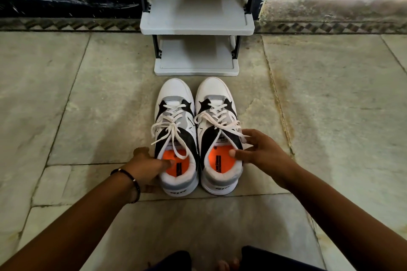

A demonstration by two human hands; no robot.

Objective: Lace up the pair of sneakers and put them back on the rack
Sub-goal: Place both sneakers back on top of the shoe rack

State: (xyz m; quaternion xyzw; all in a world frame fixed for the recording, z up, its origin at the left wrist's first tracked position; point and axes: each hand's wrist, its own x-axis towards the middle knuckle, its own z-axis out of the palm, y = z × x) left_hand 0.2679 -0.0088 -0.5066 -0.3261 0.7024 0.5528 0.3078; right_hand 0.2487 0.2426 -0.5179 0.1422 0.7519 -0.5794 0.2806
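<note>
From the head view, saw both laced sneakers [195, 136] side by side on the stone floor [88, 105] before the grey rack [197, 26], left hand [146, 166] pinching the left sneaker's collar, right hand [262, 150] spread loosely open over the other's.

Both forearms are bare, with no sleeves reaching the wrists. The left hand [146, 166] has a thin dark cord bracelet [132, 182] around its wrist, with a small pale bead on it. The right hand [262, 153] wears nothing. Dark clothing [264, 257] covers the legs.
</note>
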